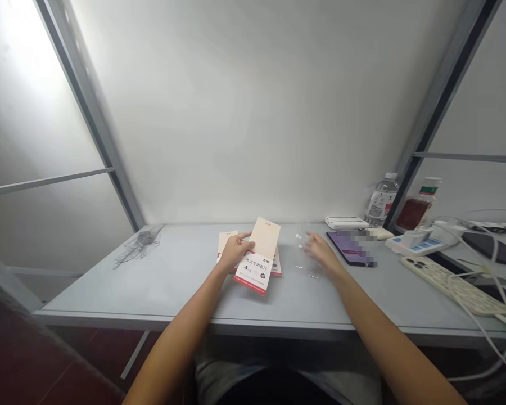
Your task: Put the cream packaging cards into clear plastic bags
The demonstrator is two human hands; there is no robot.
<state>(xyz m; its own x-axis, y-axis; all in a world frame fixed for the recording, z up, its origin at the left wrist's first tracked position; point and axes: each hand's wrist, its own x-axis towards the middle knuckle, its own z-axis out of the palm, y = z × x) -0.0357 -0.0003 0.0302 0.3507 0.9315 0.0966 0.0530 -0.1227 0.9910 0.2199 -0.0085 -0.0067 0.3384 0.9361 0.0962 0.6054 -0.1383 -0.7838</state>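
Note:
My left hand [236,251] grips a cream-and-white card packet of a drawing ruler set [257,259], printed with red trim and Chinese text, and holds it tilted just above the grey desk [172,292]. Under and behind it lie at least two similar packets [226,243]. My right hand [322,252], blurred and with fingers apart, hovers to the right of them. It holds nothing visible. Near it lie a few small white bits [298,242] and a faint piece of clear plastic [310,269].
Along the back right stand a dark tablet or phone [352,248] with a blurred screen, a white box [346,223] and a water bottle [382,199]. Further right are a power strip [417,244], a patterned phone case [453,287] and loose white cables. A dark scribbled mark [139,246] lies at the left.

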